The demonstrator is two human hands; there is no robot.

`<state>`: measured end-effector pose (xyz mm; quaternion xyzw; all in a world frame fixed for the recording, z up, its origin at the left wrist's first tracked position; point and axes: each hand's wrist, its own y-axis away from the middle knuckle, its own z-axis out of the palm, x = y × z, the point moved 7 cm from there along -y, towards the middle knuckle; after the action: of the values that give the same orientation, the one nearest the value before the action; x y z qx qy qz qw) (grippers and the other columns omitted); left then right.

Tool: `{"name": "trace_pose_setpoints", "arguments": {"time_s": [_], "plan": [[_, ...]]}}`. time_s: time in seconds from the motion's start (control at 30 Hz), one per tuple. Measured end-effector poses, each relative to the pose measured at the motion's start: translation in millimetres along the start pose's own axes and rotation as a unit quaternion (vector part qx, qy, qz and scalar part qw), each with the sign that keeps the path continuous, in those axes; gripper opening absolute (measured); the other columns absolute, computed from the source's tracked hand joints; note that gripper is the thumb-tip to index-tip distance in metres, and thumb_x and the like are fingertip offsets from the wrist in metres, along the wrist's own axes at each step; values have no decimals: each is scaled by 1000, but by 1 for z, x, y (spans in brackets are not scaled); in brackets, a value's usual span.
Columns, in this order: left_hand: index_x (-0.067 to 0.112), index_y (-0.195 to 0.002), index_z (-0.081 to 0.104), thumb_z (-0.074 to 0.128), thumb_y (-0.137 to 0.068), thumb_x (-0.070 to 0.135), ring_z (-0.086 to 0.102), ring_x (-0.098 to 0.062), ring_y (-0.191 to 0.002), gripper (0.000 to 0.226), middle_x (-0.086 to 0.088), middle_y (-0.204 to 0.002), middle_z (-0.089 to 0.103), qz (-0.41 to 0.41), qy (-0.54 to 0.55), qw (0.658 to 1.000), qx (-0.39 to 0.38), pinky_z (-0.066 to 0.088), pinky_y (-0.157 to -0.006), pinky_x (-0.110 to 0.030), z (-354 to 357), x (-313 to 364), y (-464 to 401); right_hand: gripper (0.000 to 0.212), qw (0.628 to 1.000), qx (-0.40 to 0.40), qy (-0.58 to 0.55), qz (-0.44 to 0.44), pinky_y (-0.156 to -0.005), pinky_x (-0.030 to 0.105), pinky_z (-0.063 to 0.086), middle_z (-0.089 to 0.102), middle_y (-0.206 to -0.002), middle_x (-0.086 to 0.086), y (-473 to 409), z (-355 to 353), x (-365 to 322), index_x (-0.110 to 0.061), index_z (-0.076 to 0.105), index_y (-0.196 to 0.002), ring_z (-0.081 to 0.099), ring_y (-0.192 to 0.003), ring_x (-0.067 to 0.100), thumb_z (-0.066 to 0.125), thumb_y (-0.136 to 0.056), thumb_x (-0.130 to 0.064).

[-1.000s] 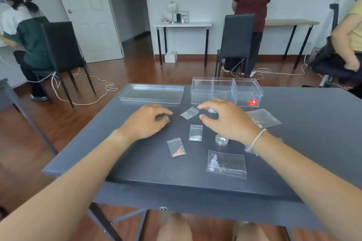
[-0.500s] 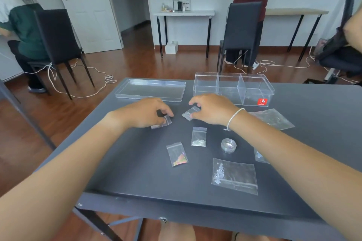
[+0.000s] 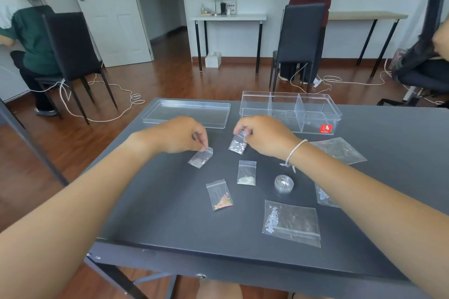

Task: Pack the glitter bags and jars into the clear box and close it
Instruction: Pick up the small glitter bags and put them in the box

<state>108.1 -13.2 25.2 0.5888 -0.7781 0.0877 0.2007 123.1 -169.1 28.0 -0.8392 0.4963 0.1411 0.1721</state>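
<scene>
My left hand [image 3: 181, 134] pinches the top edge of a small silver glitter bag [image 3: 200, 158]. My right hand [image 3: 263, 134] pinches another small glitter bag [image 3: 237, 145], lifted off the table. The clear box [image 3: 290, 111] with three compartments stands open behind my right hand; its lid [image 3: 186, 113] lies to its left. On the dark table [image 3: 170, 221] lie a white-glitter bag [image 3: 246, 173], a bag of coloured glitter [image 3: 219, 194], a round jar [image 3: 283, 184], a large bag [image 3: 291, 223], another large bag [image 3: 339, 150], and one bag [image 3: 324, 195] partly hidden under my right forearm.
Black chairs [image 3: 300, 39] stand beyond the table, with cords on the wood floor. Three people are in the room: one seated at the left, one standing at the far wall, one at the right edge. The table's front edge is close to me.
Both hands have closed on small bags and raised them by their top edges; the right hand's bag has come off the table. The camera has tilted slightly.
</scene>
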Motion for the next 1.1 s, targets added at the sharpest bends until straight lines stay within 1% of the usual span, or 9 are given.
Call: {"name": "trace_pose_setpoints", "arguments": {"time_s": [0.1,0.17,0.3,0.4,0.53,0.63,0.8,0.97,1.1], "plan": [[25,-74,67,65,-80,19,50,14,-50,9,19,-59,61,9,30,999,22,35,-47,-2,-11,3,0,33,997,34,-62,11,-57,23,38,63,-98,-1,1,-19,5,-26,63,-94,52,-62,13,41,-86,-4],[26,-73,66,65,-80,19,49,9,-46,11,16,-59,60,20,57,997,43,34,-45,-3,-22,9,-2,28,992,65,-102,21,-51,22,37,61,-93,-4,1,-35,11,-30,61,-86,49,-54,10,44,-86,-7],[27,-73,66,65,-80,16,49,5,-48,13,8,-70,61,54,96,988,108,42,-51,-8,-47,26,-13,22,978,150,-142,30,-56,19,38,62,-83,-3,2,-69,24,-28,62,-79,51,-60,4,53,-82,-8],[26,-78,67,64,-82,16,50,-1,-55,11,8,-71,61,75,114,978,155,44,-54,-11,-62,40,-28,19,964,207,-157,49,-59,20,42,58,-70,-12,2,-87,36,-25,63,-77,54,-64,4,55,-80,-8],[19,-83,69,60,-83,13,51,8,-52,10,10,-69,60,86,138,962,217,37,-52,0,-73,54,-53,16,943,260,-196,71,-60,12,39,60,-68,-9,2,-98,53,-23,63,-78,54,-65,1,56,-81,-9],[19,-84,68,59,-84,14,52,2,-60,11,11,-70,59,74,143,957,242,35,-53,3,-73,59,-74,16,932,282,-218,71,-63,11,38,64,-75,-4,4,-103,59,-23,62,-83,55,-70,3,56,-82,-8],[17,-86,70,59,-83,10,52,9,-56,14,11,-69,60,60,138,963,222,34,-52,3,-58,61,-102,16,923,290,-242,78,-68,9,42,68,-83,2,3,-104,68,-21,63,-85,59,-81,13,56,-82,-7],[21,-86,71,59,-83,14,55,1,-73,14,3,-84,64,48,97,982,158,39,-70,-13,-36,58,-118,14,921,283,-254,83,-56,-4,36,67,-81,-1,-1,-101,75,-21,64,-83,58,-76,7,58,-82,-9],[19,-89,71,59,-84,16,59,-6,-78,14,-1,-88,69,52,65,988,127,41,-72,-16,-25,58,-122,12,925,274,-250,84,-64,4,37,66,-78,-5,-7,-97,76,-22,63,-82,57,-78,4,59,-82,-11]]}}
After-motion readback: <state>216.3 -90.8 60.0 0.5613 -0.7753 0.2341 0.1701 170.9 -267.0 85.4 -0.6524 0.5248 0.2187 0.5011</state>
